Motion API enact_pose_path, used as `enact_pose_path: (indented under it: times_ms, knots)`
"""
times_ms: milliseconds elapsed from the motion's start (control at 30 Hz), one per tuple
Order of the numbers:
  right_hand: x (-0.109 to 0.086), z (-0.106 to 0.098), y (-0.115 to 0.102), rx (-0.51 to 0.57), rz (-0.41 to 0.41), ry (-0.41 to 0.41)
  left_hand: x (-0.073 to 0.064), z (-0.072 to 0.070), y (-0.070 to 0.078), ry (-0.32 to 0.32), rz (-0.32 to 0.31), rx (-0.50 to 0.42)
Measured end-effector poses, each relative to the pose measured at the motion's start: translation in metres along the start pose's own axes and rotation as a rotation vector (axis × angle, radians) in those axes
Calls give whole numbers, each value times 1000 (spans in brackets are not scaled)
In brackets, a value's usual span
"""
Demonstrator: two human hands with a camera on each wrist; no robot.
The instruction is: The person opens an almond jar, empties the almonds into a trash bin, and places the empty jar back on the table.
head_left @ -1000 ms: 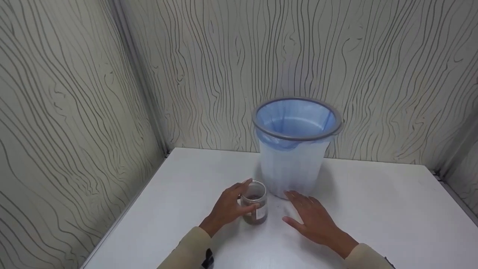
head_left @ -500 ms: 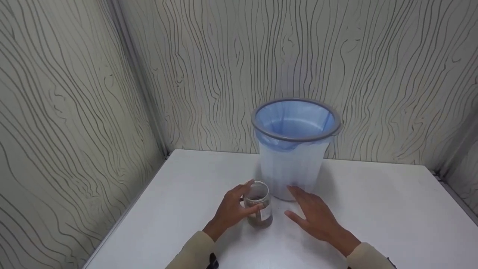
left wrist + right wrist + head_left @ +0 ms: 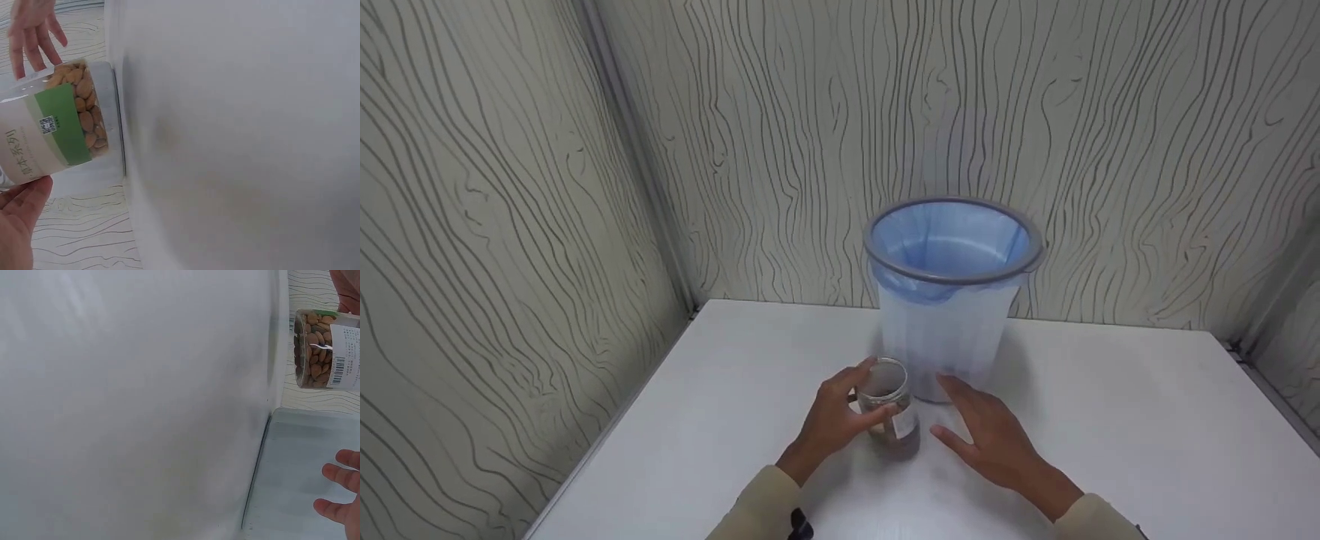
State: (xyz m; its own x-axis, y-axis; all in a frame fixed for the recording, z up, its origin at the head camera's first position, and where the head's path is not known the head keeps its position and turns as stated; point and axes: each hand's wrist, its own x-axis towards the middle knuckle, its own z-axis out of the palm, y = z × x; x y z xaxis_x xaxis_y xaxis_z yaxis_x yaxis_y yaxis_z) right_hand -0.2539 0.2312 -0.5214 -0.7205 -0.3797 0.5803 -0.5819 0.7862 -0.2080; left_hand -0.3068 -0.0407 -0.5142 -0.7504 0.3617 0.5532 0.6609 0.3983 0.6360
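My left hand grips a clear, open-topped jar from its left side, thumb across the front and fingers behind. Almonds fill the jar's lower part. A green and pale label wraps its side, and a barcode shows in the right wrist view. The jar leans slightly and appears raised just off the white table. To its right, my right hand is held with fingers extended and thumb apart, touching neither jar nor bin. Its fingers point toward the jar side, holding nothing.
A white bin with a grey rim and blue liner stands on the white table just behind both hands. Wood-grain patterned walls rise at the back and left.
My left hand has carried the jar to the right and lifted it slightly, with a small tilt. My right hand shifted a little, its fingers rising slightly, then stayed nearly still.
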Motion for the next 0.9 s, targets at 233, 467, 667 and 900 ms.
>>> enact_pose_path:
  times_ms: [233, 467, 667, 900]
  knots:
    - [0, -2, -3, 17, 23, 10, 2, 7, 7, 7, -40, -33]
    - [1, -3, -5, 25, 40, 14, 5, 13, 13, 30, -39, -70]
    - [2, -5, -8, 15, 27, 48, 7, 17, 16, 41, -49, -109]
    - [4, -6, -14, 45, 51, 47, 8, 24, 20, 65, -45, -131]
